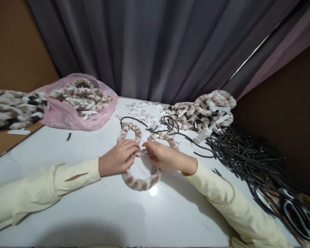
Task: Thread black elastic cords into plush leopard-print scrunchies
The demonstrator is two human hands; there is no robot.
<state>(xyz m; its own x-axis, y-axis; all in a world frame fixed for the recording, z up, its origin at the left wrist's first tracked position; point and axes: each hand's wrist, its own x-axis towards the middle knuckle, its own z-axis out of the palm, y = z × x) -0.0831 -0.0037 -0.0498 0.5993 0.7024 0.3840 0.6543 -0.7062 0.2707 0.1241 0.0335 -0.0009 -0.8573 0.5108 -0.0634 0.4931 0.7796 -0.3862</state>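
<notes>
Head view, and from my remote station I saw both hands working together at the middle of the white counter (103,213). Between them lay the furry ring (141,183), brown and white, its large loop towards the near side and two smaller loops rising beyond the hands on the far side. My left hand (120,155) had its fingers closed over the ring at the base of the left small loop. My right hand (167,156) had its fingers curled on the fur at the base of the right one, the tips partly hidden from me.

At the far left I could make out a pink bag (63,119) with furry pieces (93,98) inside, and a furry heap (5,106) beside it. A short black strip (68,137) lay nearer, left of the ring. Just beyond the ring I saw a loose black cord (133,118) and many small thin bits (142,112). On the far right sat a furry pile (213,103), a small bottle (203,135) just in front of it, and a tangle of cords (250,151) ran down the right side towards scissors (294,217).
</notes>
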